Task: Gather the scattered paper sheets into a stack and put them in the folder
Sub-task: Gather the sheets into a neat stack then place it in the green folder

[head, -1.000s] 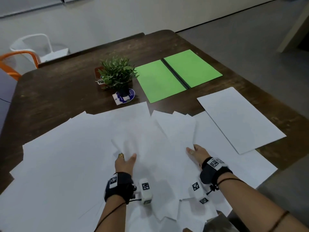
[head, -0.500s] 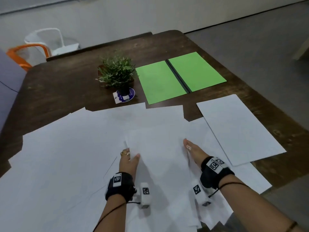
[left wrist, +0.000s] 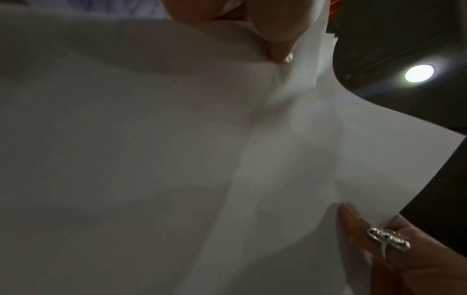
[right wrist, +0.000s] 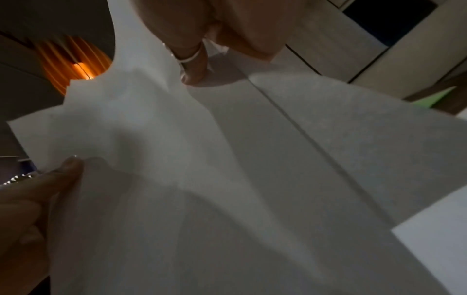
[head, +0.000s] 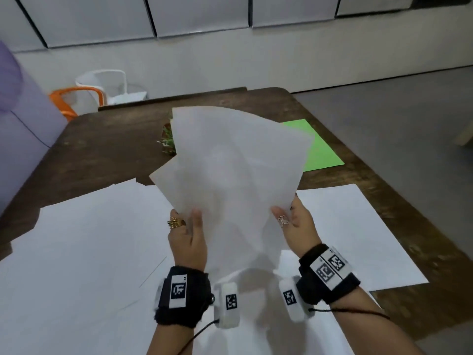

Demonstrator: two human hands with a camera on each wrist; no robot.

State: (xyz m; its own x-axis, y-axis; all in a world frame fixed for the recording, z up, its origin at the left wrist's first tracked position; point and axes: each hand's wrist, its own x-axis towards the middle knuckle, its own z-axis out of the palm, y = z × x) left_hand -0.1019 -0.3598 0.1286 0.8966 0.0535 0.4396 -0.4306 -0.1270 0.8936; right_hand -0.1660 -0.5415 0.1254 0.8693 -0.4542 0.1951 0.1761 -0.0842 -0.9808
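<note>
I hold a loose bundle of white paper sheets (head: pixel 235 175) upright above the table, its corners fanned out unevenly. My left hand (head: pixel 189 222) pinches its lower left edge, thumb in front, fingers hidden behind. My right hand (head: pixel 288 219) pinches the lower right edge the same way. The left wrist view is filled by the held sheets (left wrist: pixel 151 159), and the right wrist view shows the same bundle (right wrist: pixel 252 179). The open green folder (head: pixel 321 152) lies at the far right of the table, mostly hidden by the bundle. More sheets (head: pixel 89 239) lie spread on the table at left, and others (head: pixel 358 226) at right.
A small potted plant (head: pixel 167 142) peeks out left of the held bundle. The dark wooden table (head: pixel 110 144) ends close on the right. An orange chair (head: pixel 74 98) and a white chair (head: pixel 107 82) stand beyond the far edge.
Both hands were flat on the sheets, sliding them together; now they have gripped a bundle and lifted it upright off the table. The head camera has tilted up.
</note>
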